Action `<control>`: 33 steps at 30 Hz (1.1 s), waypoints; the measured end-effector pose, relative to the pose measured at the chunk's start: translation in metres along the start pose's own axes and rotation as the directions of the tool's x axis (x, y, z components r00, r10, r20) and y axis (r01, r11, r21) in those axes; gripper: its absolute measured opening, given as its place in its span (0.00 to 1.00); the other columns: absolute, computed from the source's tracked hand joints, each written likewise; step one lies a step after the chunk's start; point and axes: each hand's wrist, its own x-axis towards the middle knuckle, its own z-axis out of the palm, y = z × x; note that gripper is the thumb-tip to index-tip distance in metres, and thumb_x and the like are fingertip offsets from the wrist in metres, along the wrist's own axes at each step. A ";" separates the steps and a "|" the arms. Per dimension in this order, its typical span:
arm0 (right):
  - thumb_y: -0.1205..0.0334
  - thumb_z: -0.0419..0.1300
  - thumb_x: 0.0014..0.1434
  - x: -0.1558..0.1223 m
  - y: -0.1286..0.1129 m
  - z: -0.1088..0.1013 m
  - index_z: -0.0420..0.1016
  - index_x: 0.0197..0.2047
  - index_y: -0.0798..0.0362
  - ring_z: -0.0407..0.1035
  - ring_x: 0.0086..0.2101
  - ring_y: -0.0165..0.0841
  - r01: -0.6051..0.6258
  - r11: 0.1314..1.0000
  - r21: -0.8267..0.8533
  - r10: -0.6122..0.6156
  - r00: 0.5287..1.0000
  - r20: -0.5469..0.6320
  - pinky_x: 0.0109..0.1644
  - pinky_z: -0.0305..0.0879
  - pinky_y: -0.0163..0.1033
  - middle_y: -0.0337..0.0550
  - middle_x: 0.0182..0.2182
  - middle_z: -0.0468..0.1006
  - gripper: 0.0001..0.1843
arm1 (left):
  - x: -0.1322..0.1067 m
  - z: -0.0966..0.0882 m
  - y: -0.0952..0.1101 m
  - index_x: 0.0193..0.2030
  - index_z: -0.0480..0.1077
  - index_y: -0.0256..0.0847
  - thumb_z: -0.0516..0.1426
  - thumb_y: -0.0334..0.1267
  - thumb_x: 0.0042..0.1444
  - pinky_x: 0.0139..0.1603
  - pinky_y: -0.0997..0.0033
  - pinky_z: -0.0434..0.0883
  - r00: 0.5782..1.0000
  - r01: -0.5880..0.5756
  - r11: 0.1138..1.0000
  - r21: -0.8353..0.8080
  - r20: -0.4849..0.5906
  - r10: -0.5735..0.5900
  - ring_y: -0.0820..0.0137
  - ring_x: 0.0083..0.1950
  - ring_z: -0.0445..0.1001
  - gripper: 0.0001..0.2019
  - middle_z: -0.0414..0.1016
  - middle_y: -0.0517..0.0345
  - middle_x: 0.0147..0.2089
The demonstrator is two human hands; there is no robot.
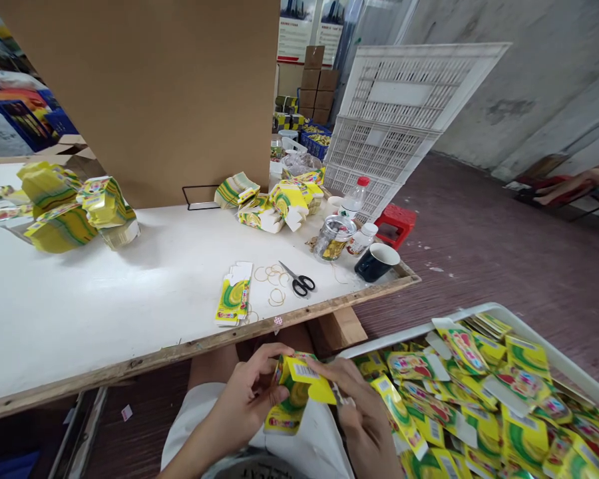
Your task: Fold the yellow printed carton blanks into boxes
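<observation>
My left hand [252,392] grips a small yellow paper carton [297,399] with a green swirl, upright above my lap. One end flap with a barcode stands open and bent outward. My right hand [362,412] has its fingers closed at the right side of this carton, at the flap. Something pale shows between those right fingers, too small to make out. Beside my right hand is a white tub [494,309] heaped with similar yellow cartons [524,432]. On the table ahead lies a short stack of flat cartons [233,296].
On the white table [170,266] are scissors [299,279], several rubber bands [276,297], a dark mug [377,261], a clear jar [334,237] and a red-capped bottle [354,197]. Bundles of flat cartons [62,226] stand left. A cardboard sheet [180,100] and white crate [389,120] rise behind.
</observation>
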 end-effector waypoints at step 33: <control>0.59 0.61 0.63 -0.004 0.013 0.001 0.73 0.43 0.46 0.68 0.43 0.41 -0.007 0.944 -0.329 -0.063 0.977 -0.202 0.46 0.64 0.46 0.44 0.40 0.73 0.05 | 0.070 -0.099 -0.049 0.43 0.73 0.35 0.59 0.35 0.55 0.56 0.41 0.63 0.682 0.614 0.510 0.602 -0.730 0.041 0.43 0.58 0.68 0.10 0.73 0.38 0.49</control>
